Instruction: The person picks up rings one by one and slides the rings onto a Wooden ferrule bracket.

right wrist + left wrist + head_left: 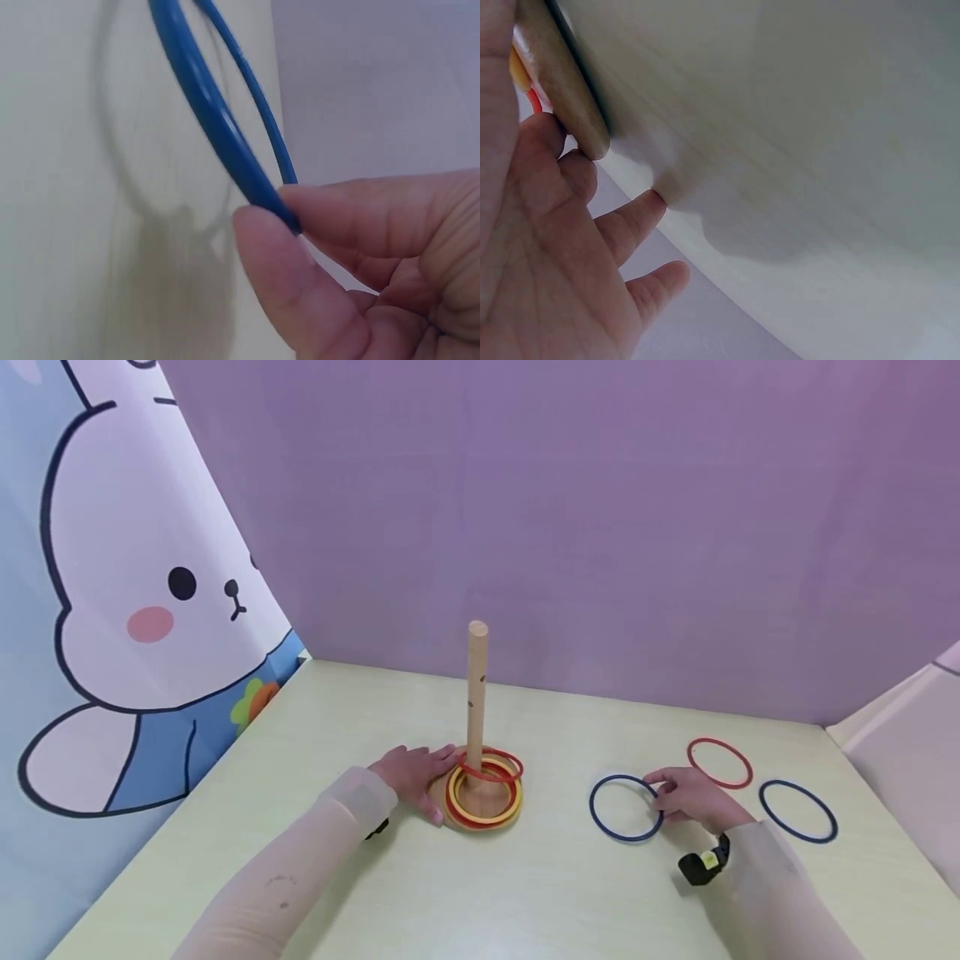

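Observation:
At the middle of the table stands a wooden ring-toss stand with an upright peg (477, 693) and a round base (438, 793). Yellow (514, 814) and red (456, 810) rings lie around the peg; another red ring (517, 760) sits askew over them. My left hand (412, 774) rests against the base's left side, fingers spread. In the left wrist view, fingertips touch the base's edge (562, 82); the ring and little fingers stretch out past it. To the right, my right hand (693, 795) pinches a blue ring (217, 127) between thumb and forefinger, its shadow falling on the table.
Beyond the right hand lie a red ring (720, 741) and another blue ring (798, 782) on the pale table (555, 893). A purple cloth (570, 527) rises along the back edge, and a cartoon-printed cloth (112, 568) hangs at the left.

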Demonstrator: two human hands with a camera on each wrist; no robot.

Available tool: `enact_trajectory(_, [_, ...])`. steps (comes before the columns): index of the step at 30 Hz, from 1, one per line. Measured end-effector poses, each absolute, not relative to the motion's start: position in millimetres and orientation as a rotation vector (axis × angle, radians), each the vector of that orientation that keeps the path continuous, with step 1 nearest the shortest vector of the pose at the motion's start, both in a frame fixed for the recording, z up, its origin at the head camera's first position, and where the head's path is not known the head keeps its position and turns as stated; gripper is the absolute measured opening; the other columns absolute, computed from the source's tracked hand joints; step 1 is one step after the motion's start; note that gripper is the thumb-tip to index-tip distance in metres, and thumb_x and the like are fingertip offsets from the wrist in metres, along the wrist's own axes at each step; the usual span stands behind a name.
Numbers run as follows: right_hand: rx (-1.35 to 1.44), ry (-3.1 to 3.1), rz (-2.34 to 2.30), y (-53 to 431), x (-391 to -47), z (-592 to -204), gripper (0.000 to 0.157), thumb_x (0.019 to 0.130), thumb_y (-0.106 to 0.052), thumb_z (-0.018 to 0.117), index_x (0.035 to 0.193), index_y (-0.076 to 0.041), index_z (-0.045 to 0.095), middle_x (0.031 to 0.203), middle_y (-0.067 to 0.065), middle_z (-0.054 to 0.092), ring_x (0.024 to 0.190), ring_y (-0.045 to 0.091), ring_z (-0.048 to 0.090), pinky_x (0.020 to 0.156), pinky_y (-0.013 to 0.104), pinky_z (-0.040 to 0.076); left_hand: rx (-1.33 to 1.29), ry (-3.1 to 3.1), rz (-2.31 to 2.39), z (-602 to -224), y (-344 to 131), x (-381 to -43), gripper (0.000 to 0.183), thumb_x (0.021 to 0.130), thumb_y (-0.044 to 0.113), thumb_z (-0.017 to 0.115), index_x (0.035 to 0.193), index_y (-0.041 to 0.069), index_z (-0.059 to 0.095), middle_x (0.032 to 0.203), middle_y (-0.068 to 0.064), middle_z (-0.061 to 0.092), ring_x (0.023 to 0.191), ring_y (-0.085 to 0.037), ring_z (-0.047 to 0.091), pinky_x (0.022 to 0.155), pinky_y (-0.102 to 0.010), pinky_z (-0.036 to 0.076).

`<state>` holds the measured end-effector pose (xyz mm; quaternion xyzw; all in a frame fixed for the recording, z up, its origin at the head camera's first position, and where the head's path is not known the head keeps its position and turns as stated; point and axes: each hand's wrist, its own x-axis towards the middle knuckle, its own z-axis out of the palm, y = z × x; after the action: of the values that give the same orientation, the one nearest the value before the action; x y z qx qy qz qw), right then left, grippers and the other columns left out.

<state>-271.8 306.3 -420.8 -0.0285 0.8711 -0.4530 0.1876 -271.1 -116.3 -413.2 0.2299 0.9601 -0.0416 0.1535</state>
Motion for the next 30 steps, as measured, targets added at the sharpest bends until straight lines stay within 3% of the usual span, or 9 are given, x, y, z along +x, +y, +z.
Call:
enact_trajectory(9, [-0.175, 2.385, -1.351, 294, -267, -411, 0.045, 0.087, 0.008, 0.058, 0.129, 0.015, 0.047, 0.089, 0.011, 0.051, 0.078, 0.021, 0.058, 0.066, 0.031, 0.054, 0.664, 2.757, -0.108, -417, -118, -269, 0.106, 0.069, 0.063, 0.074, 0.154, 0.025, 0.023, 0.156, 0.002, 0.027, 0.133, -0.033, 0.04, 0.103, -0.054, 0.036])
enact_trajectory(23, [-0.283, 2.299, -1.472, 274, -260, -391, 0.053, 0.09, 0.006, 0.057, 0.138, 0.016, 0.036, 0.127, 0.034, 0.044, 0.09, 0.025, 0.062, 0.069, 0.03, 0.055, 0.655, 2.759, -0.14, -413, -116, -270, 0.103, 0.071, 0.063, 0.073, 0.153, 0.025, 0.024, 0.157, 0.002, 0.026, 0.134, -0.034, 0.04, 0.103, -0.053, 0.036])
enact_trajectory(30, [-0.342, 2.345, -1.456, 268, -259, -375, 0.052, 0.092, 0.003, 0.056, 0.139, 0.015, 0.036, 0.128, 0.034, 0.047, 0.096, 0.025, 0.063, 0.074, 0.031, 0.056, 0.634, 2.757, -0.119, -413, -115, -269, 0.103, 0.07, 0.06, 0.075, 0.153, 0.024, 0.025, 0.156, 0.002, 0.027, 0.134, -0.032, 0.039, 0.104, -0.053, 0.035])
